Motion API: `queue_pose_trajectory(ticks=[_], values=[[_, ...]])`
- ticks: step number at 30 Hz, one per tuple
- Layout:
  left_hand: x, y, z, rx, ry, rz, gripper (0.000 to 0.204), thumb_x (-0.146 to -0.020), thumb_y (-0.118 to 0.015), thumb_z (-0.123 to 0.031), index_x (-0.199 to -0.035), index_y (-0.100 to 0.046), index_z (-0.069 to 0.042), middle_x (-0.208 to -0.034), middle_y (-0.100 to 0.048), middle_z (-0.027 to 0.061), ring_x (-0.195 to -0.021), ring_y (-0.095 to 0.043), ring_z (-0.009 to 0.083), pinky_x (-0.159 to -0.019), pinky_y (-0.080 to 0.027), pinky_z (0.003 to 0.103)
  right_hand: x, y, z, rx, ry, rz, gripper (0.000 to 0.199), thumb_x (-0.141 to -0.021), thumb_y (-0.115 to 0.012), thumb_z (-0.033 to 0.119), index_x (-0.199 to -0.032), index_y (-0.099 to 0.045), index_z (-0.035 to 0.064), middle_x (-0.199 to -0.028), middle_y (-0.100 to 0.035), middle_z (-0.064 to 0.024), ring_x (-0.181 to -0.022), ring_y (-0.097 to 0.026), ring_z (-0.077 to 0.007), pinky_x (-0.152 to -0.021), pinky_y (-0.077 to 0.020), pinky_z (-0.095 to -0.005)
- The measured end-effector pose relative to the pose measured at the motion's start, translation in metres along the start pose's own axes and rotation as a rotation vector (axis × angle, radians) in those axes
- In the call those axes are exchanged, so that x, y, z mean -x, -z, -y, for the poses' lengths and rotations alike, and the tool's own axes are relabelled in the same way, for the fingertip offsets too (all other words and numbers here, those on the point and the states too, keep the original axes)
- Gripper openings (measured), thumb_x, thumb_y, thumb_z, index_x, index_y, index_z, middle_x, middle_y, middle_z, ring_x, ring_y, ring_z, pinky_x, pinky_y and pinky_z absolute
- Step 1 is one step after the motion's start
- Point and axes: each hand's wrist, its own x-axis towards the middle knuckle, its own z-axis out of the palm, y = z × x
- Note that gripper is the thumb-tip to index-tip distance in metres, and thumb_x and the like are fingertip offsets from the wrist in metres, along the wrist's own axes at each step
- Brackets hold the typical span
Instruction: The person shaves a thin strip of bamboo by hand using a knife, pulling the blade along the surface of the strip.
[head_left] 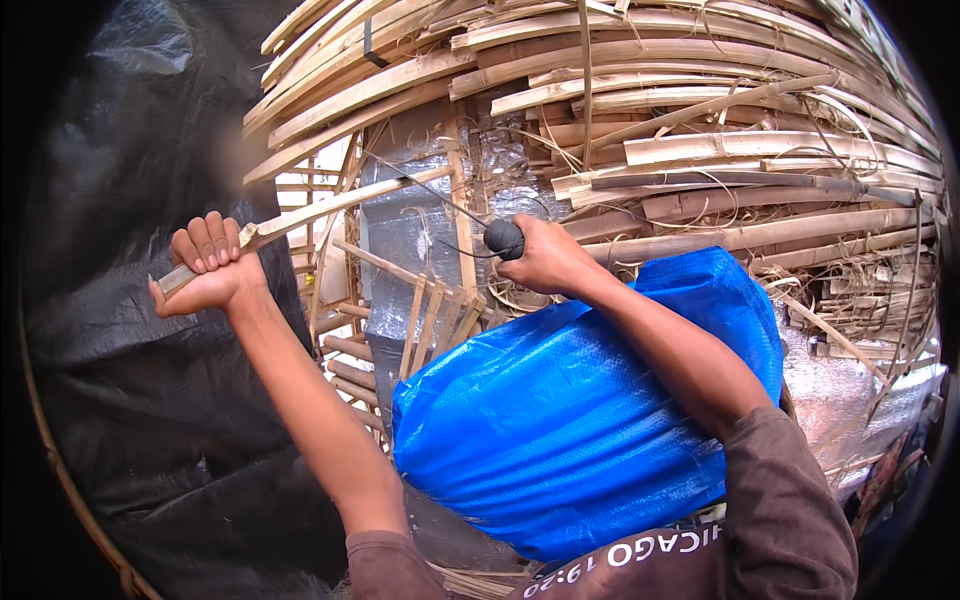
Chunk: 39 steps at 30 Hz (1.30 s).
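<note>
My left hand is closed around the near end of a long pale bamboo strip that runs up and to the right toward the pile. My right hand grips the dark rounded handle of a tool; its blade is hidden behind the strips. A thin dark wire runs from near the handle toward the strip. Between my forearms lies a bulky blue woven plastic bundle, resting over my lap.
A big stack of split bamboo slats fills the upper right. A small bamboo frame and silvery sheeting lie in the middle. Black plastic sheeting covers the left side.
</note>
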Motion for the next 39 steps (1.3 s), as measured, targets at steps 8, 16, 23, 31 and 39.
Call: queue_pose_trajectory(ticks=[8,16,23,31,39], values=[[0.007,0.008,-0.005,-0.01,-0.003,0.071,0.052,-0.072,-0.041,-0.06,-0.049,-0.026,-0.016,-0.044,-0.025,-0.0005,-0.04,-0.024,0.0105,-0.038,-0.019,0.023,0.005,-0.001,0.011,0.102,0.043,-0.061,0.046,-0.073,-0.072,0.029,-0.105,-0.057,-0.0001,-0.091,-0.066,-0.0301,-0.089,-0.065,-0.0455,-0.081,-0.0507,-0.0508],[0.013,0.001,0.002,0.027,0.025,0.129,0.055,-0.074,-0.04,-0.063,-0.049,-0.028,-0.015,-0.044,-0.027,-0.001,-0.039,-0.023,0.01,-0.038,-0.017,0.023,-0.014,-0.009,-0.04,0.082,-0.097,-0.09,0.048,-0.073,-0.069,0.025,-0.11,-0.058,-0.0025,-0.097,-0.067,-0.0294,-0.097,-0.065,-0.0427,-0.087,-0.051,-0.0477],[0.007,-0.013,0.003,0.033,0.051,0.185,0.05,-0.073,-0.043,-0.059,-0.05,-0.027,-0.017,-0.045,-0.026,-0.0019,-0.041,-0.025,0.0094,-0.039,-0.02,0.022,-0.002,-0.012,-0.013,-0.02,-0.009,-0.071,0.044,-0.071,-0.07,0.025,-0.102,-0.058,-0.0036,-0.092,-0.067,-0.0282,-0.09,-0.065,-0.0428,-0.081,-0.0507,-0.0474],[0.01,-0.004,0.001,-0.026,-0.009,0.021,0.05,-0.072,-0.04,-0.058,-0.049,-0.025,-0.017,-0.045,-0.026,-0.0012,-0.041,-0.024,0.0102,-0.038,-0.018,0.023,0.002,-0.012,-0.004,-0.07,-0.004,-0.059,0.044,-0.073,-0.069,0.026,-0.106,-0.058,-0.0009,-0.091,-0.067,-0.0263,-0.089,-0.065,-0.0415,-0.079,-0.05,-0.0459],[0.01,-0.001,0.004,-0.062,-0.044,-0.13,0.047,-0.07,-0.037,-0.057,-0.049,-0.024,-0.017,-0.045,-0.025,-0.001,-0.041,-0.022,0.0121,-0.038,-0.016,0.024,0.001,-0.022,-0.022,-0.023,-0.011,-0.08,0.043,-0.072,-0.069,0.021,-0.105,-0.055,-0.0013,-0.091,-0.066,-0.031,-0.09,-0.064,-0.0469,-0.083,-0.0507,-0.0521]])
